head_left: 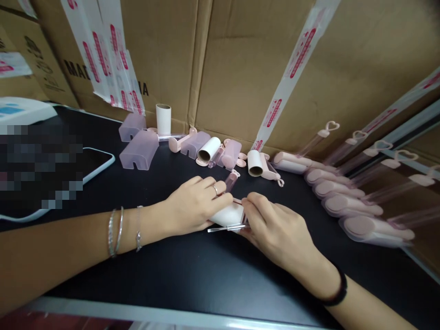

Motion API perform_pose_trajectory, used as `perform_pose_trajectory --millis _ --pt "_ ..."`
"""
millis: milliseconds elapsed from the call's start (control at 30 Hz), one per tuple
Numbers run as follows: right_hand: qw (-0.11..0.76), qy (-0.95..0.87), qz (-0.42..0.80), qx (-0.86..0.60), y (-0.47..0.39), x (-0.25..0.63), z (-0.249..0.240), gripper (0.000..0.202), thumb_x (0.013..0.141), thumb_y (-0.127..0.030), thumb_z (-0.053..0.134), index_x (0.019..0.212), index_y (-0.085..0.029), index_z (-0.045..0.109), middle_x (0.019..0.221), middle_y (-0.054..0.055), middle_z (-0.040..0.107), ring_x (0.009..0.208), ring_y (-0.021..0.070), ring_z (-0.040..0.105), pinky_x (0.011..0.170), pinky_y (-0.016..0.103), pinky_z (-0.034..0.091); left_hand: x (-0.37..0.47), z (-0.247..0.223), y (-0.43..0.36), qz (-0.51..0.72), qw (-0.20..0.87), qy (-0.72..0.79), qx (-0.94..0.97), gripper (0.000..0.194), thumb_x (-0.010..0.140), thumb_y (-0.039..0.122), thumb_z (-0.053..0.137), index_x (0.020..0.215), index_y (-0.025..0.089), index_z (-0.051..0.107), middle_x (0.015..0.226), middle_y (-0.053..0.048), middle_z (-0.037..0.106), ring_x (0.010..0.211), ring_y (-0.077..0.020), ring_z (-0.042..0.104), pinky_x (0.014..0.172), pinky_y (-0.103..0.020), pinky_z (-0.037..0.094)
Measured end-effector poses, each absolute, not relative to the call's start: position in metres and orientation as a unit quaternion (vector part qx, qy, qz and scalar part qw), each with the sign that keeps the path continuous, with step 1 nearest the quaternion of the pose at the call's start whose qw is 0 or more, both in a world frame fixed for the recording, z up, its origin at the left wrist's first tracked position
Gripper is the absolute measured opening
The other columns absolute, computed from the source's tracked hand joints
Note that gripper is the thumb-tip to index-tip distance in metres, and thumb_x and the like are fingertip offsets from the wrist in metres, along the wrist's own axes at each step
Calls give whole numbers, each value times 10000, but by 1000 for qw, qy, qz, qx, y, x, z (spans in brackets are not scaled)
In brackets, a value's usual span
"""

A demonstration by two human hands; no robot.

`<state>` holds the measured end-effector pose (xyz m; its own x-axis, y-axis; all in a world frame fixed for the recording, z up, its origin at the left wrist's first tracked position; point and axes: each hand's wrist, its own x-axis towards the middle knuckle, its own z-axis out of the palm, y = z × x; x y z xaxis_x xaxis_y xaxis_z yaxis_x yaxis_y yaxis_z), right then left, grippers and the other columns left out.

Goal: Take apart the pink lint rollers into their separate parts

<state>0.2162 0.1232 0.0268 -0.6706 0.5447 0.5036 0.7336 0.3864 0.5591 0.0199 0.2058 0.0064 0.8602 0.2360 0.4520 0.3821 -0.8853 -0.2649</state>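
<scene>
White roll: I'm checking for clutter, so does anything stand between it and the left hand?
Nothing visible: the left hand touches the white roll. A metal tool extending from the right hand crosses the roll's near edge.

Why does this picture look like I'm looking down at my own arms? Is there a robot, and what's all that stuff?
No robot here! A person is wearing a camera on their head, so it looks forward and down at their own two bare hands. The left hand and right hand are holding a white roll between them. A metal tool with a flat tip pokes out from the right hand. On the black table there are cardboard-coloured-inside white tubes, see-through purple covers, and, on the right, a row of pink rollers with heart-shaped loops. Big cardboard stands behind.
</scene>
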Motion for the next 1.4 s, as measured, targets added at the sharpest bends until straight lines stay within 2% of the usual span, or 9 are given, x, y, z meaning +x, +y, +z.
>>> perform_pose_trajectory --millis 100,233,400,533,700,867,967,1100,1400 --pt "127 -828 -421 -347 123 217 29 207 845 -99 448 782 -108 645 767 60 642 526 105 468 481 277 345 19 9 203 -191 184 -170 -949 215 832 226 496 1043 187 490 965 -69 601 811 -213 554 663 -339 399" --pt "114 -841 -432 -305 127 223 30 202 862 -146 476 757 -110 644 714 43 607 535 103 439 489 268 349 19 13 202 -169 191 -160 -954 260 798 209 540 1050 209 477 952 -48 597 806 -215 553 644 -340 389" --pt "115 -855 -418 -284 136 232 27 202 878 -156 434 816 -103 619 733 42 610 555 101 468 534 259 400 19 19 207 -136 189 -159 -959 236 784 215 567 1007 205 491 928 -42 591 809 -203 551 636 -318 391" --pt "138 -865 -402 -267 143 237 24 194 898 -140 383 835 -119 565 676 21 581 518 94 449 527 245 422 21 24 209 -119 175 -163 -964 237 769 167 567 992 195 494 945 -41 593 807 -202 555 638 -312 408" --pt "160 -879 -376 -248 148 237 24 140 896 -148 404 856 -108 531 605 3 541 483 93 441 507 251 420 22 27 209 -100 144 -162 -971 235 785 144 557 1011 194 516 964 -38 608 844 -202 574 694 -315 436" --pt "186 -886 -363 -218 150 238 23 185 924 -201 371 838 -144 524 544 -27 486 458 95 407 466 247 393 19 25 211 -112 107 -134 -979 196 816 182 556 1010 189 533 967 -33 624 900 -202 593 760 -307 465" --pt "186 -883 -381 -200 151 240 22 178 912 -193 409 793 -160 537 591 -14 530 468 88 405 471 243 396 17 24 214 -124 147 -114 -975 184 809 201 562 988 160 555 922 -49 639 867 -209 611 823 -338 471" --pt "188 -886 -385 -178 150 243 23 199 900 -158 432 743 -161 553 727 23 595 519 84 433 493 243 416 15 23 216 -186 194 -59 -961 201 806 250 560 970 136 587 865 -56 654 816 -191 626 1039 -408 359" --pt "226 -916 -297 -146 146 245 19 172 903 -183 462 755 -176 551 853 44 630 577 81 473 530 232 420 13 12 216 -245 98 -17 -965 257 754 277 602 979 153 592 888 -70 689 839 -200 652 991 -399 425"
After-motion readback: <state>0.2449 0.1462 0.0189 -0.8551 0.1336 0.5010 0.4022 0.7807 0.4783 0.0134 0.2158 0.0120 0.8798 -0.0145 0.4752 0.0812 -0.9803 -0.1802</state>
